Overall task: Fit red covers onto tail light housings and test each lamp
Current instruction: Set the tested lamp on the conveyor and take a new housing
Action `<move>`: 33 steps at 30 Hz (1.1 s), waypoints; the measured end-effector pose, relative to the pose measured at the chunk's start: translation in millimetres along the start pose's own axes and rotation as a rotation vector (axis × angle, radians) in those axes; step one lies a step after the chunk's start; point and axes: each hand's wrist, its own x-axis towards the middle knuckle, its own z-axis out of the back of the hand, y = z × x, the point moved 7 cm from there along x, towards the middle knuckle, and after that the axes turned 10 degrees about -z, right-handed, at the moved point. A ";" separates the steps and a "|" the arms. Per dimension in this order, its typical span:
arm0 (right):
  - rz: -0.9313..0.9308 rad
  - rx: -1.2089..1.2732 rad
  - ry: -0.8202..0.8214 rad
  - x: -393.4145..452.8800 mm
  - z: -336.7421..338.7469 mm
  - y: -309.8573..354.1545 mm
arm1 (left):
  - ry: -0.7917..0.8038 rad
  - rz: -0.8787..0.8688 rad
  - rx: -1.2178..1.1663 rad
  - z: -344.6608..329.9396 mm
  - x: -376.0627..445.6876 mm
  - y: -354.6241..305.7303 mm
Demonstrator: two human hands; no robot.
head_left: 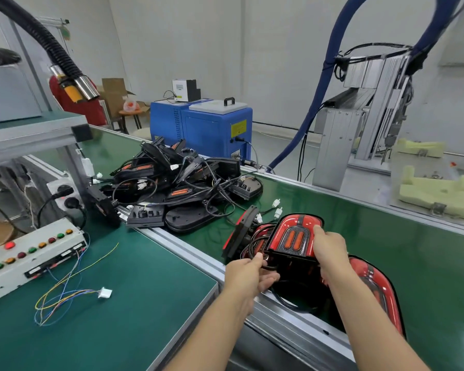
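My right hand [330, 253] grips a tail lamp [292, 236] with its red cover fitted, held tilted above the green conveyor belt [386, 236]. Its black cable [269, 266] runs to my left hand [252, 274], which pinches it beside the lamp's lower left corner. More red-covered lamps lie nearby: one upright on its edge [241, 231] to the left, one [378, 287] under my right forearm. A heap of black housings with cables [180, 183] sits further up the belt. The grey test box with coloured buttons [32, 253] and its loose white connector [105, 293] lie on the left bench.
An aluminium rail [188, 253] divides the left bench from the belt. A power strip [62, 194] hangs on the frame post. A blue machine [201, 127] stands beyond the belt, and a gantry with foam fixtures [434, 191] at right.
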 end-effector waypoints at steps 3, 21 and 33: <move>0.162 -0.329 -0.070 -4.3 3.5 4.6 | -0.031 0.034 -0.060 1.9 1.0 7.1; 0.325 -0.745 -0.283 -30.2 7.9 -13.2 | -0.036 -0.214 0.151 21.2 5.1 -2.0; 0.907 -0.134 -0.270 -139.1 -24.7 1.2 | -0.112 -0.283 0.239 89.7 -38.3 3.4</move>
